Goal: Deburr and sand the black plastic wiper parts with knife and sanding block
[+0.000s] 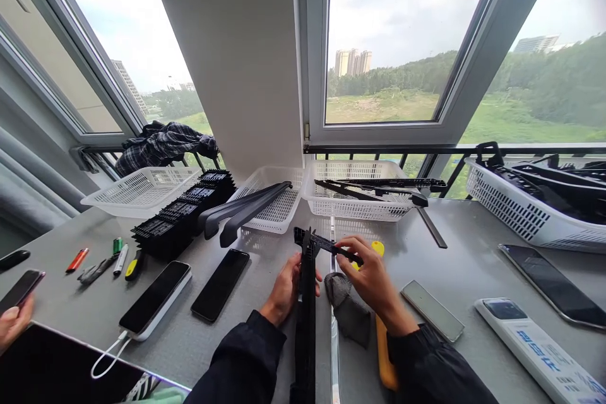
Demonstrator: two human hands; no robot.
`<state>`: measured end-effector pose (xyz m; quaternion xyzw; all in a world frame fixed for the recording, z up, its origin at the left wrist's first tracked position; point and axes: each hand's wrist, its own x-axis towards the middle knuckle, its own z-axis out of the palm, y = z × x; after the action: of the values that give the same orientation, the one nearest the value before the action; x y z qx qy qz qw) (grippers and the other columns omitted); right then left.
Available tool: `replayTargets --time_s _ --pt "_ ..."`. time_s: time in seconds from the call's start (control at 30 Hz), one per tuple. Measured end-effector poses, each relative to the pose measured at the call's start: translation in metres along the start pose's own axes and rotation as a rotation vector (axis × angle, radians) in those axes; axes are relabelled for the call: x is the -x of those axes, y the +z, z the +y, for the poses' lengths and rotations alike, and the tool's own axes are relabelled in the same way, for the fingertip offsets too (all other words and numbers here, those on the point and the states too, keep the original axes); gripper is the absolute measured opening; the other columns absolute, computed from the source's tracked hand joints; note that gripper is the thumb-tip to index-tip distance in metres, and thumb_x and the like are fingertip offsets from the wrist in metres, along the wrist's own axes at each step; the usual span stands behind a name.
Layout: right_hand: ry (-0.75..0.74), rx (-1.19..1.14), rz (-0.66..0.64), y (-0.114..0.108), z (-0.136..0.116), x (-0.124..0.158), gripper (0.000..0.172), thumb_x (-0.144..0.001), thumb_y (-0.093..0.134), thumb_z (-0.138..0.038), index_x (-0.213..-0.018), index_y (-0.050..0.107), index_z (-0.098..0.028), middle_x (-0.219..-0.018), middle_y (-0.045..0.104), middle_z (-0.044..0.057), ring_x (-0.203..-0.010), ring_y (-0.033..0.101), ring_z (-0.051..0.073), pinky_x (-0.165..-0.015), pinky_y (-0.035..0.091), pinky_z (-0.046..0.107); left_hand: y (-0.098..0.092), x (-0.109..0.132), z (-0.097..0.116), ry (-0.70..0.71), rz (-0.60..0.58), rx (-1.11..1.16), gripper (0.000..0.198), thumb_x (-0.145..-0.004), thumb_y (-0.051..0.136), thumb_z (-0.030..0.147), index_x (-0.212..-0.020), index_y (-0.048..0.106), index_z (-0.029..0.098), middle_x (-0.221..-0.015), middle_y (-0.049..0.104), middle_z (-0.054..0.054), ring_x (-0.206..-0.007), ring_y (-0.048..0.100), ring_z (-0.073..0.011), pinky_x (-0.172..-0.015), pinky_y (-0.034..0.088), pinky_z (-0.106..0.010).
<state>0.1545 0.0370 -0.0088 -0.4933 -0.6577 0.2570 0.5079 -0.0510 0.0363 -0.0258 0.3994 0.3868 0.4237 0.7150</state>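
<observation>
A long black strip [305,322] is held upright by the left hand [286,287] over the near edge of the table [265,259], at about its middle, with the fingers wrapped round its sides. A black caliper [326,243] is pinched between the thumb and fingers of the right hand [372,274] and is laid across the strip's far end; whether its jaws touch the strip cannot be told.

Beneath the right wrist, a yellow handle [386,353] is seen, with a grey cloth [350,312] just beside it. To the left of the hands, a black phone [221,284] is laid flat, and farther left a 2nd phone [155,300] is set on a white block, from which a white cable is led.

Along the far edge, 4 white baskets are lined up. Black parts are piled in the basket [511,208] at the far right corner, and 2 dark curved strips [249,211] are propped on the 2nd basket [272,224] from the left. A black stack [184,208] is set before the leftmost basket [108,205]. At the left edge, a phone [21,290] is held by another person's hand [16,325].
</observation>
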Motion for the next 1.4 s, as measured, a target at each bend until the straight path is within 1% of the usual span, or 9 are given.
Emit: replayTargets --time_s 0.1,0.2,0.33,0.43,0.67,0.77,0.93,1.27,1.4 --pt "0.017 0.065 0.007 0.004 0.005 0.003 0.022 -0.092 0.069 -0.042 -0.106 0.071 -0.024 -0.105 0.074 0.006 -0.096 0.067 0.024 -0.086 0.050 0.034 0.001 0.000 -0.001 -0.008 -0.032 -0.002 0.075 -0.085 0.056 0.085 -0.103 0.071 0.013 -0.079 0.074 -0.005 -0.058 0.067 -0.0163 -0.061 0.047 -0.029" --pt "0.050 0.137 0.044 0.007 0.015 0.005 0.026 -0.095 0.067 -0.047 -0.108 0.070 -0.025 -0.101 0.076 0.006 -0.099 0.071 0.026 -0.087 0.051 0.036 0.001 -0.001 -0.003 -0.022 -0.070 0.004 0.076 -0.084 0.058 0.086 -0.106 0.070 0.013 -0.080 0.075 -0.005 -0.057 0.068 -0.0164 -0.058 0.046 -0.028" --pt "-0.007 0.244 0.106 0.008 0.027 0.007 0.035 -0.091 0.065 -0.036 -0.124 0.068 -0.025 -0.098 0.075 0.005 -0.093 0.073 0.026 -0.082 0.054 0.036 0.001 -0.002 -0.006 -0.053 -0.116 0.020 0.081 -0.086 0.056 0.085 -0.121 0.069 0.013 -0.081 0.075 -0.006 -0.056 0.068 -0.0174 -0.056 0.047 -0.028" --pt "-0.108 0.298 0.116 0.008 0.030 0.007 0.043 -0.088 0.062 -0.026 -0.132 0.065 -0.024 -0.104 0.074 0.006 -0.094 0.071 0.025 -0.085 0.055 0.039 0.001 -0.002 -0.008 -0.054 -0.123 0.008 0.078 -0.088 0.054 0.084 -0.115 0.070 0.012 -0.081 0.076 -0.007 -0.056 0.068 -0.0172 -0.056 0.048 -0.027" --pt "-0.216 0.321 0.164 0.010 0.028 0.007 0.021 -0.086 0.057 -0.013 -0.103 0.063 -0.024 -0.099 0.070 0.007 -0.097 0.065 0.027 -0.086 0.052 0.040 0.003 0.000 -0.006 -0.055 -0.125 -0.023 0.066 -0.093 0.053 0.077 -0.102 0.071 0.014 -0.084 0.078 -0.008 -0.056 0.068 -0.0165 -0.055 0.046 -0.026" --pt "-0.244 0.276 0.151 0.009 0.026 0.006 0.024 -0.084 0.056 -0.008 -0.101 0.061 -0.025 -0.101 0.070 0.006 -0.101 0.062 0.027 -0.088 0.051 0.040 0.004 0.000 -0.004 -0.066 -0.118 -0.017 0.066 -0.091 0.057 0.076 -0.110 0.070 0.014 -0.084 0.078 -0.008 -0.057 0.068 -0.0168 -0.055 0.046 -0.026" --pt "-0.294 0.253 0.136 0.010 0.025 0.006 0.026 -0.086 0.057 -0.005 -0.102 0.061 -0.025 -0.107 0.070 0.005 -0.105 0.061 0.027 -0.092 0.051 0.041 0.005 0.000 -0.004 -0.063 -0.111 -0.039 0.066 -0.089 0.058 0.078 -0.088 0.071 0.013 -0.084 0.078 -0.011 -0.056 0.066 -0.0162 -0.054 0.046 -0.027" --pt "-0.324 0.280 0.119 0.010 0.026 0.006 0.027 -0.088 0.058 -0.004 -0.105 0.059 -0.026 -0.106 0.070 0.005 -0.104 0.061 0.028 -0.092 0.052 0.044 0.002 -0.001 -0.008 -0.057 -0.091 -0.095 0.070 -0.093 0.050 0.075 -0.078 0.076 0.012 -0.069 0.073 -0.012 -0.057 0.064 -0.0177 -0.056 0.044 -0.027" --pt "-0.322 0.287 0.105 0.010 0.026 0.007 0.037 -0.081 0.056 0.000 -0.107 0.058 -0.026 -0.110 0.070 0.005 -0.107 0.060 0.029 -0.094 0.052 0.046 0.000 -0.003 -0.011 -0.054 -0.086 -0.091 0.070 -0.092 0.051 0.076 -0.078 0.075 0.012 -0.067 0.073 -0.012 -0.055 0.064 -0.0177 -0.055 0.044 -0.027"
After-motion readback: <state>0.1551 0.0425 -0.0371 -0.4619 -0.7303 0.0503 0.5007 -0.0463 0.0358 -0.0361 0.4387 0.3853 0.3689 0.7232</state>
